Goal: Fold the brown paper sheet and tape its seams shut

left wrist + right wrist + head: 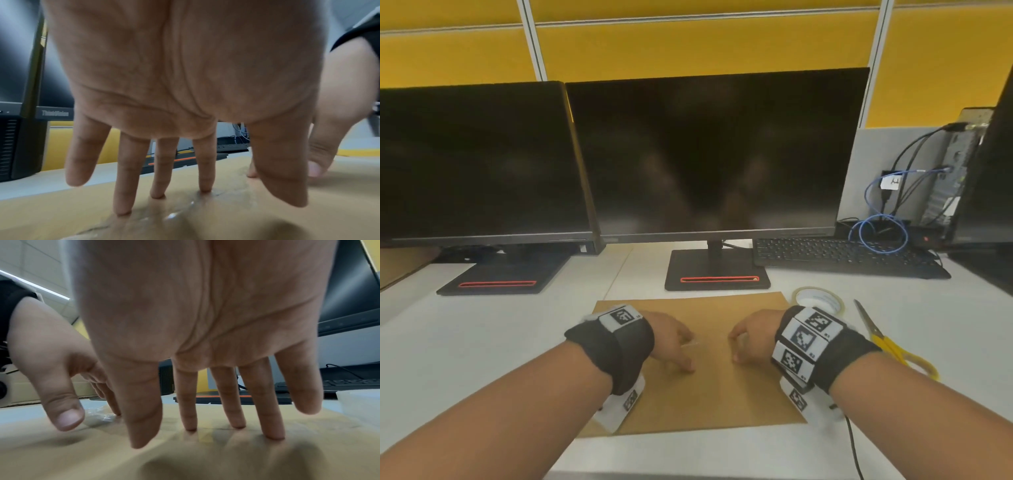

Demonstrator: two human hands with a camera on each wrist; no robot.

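Observation:
The folded brown paper sheet [705,387] lies flat on the white desk in front of me. My left hand [671,342] rests on its left half, with straight fingers [123,186] pressing down on a strip of clear tape [174,214] along the seam. On the right half my right hand [750,339] does the same, its fingertips [271,423] straight and touching the paper [185,459]. Neither hand holds anything. A roll of clear tape [822,298] stands just beyond my right wrist.
Yellow-handled scissors [887,342] lie on the desk right of the sheet. Two dark monitors [709,154] on stands [717,270] stand behind it, with a black keyboard [842,255] and blue cables [876,229] at the back right. A black cord [854,445] trails near my right forearm.

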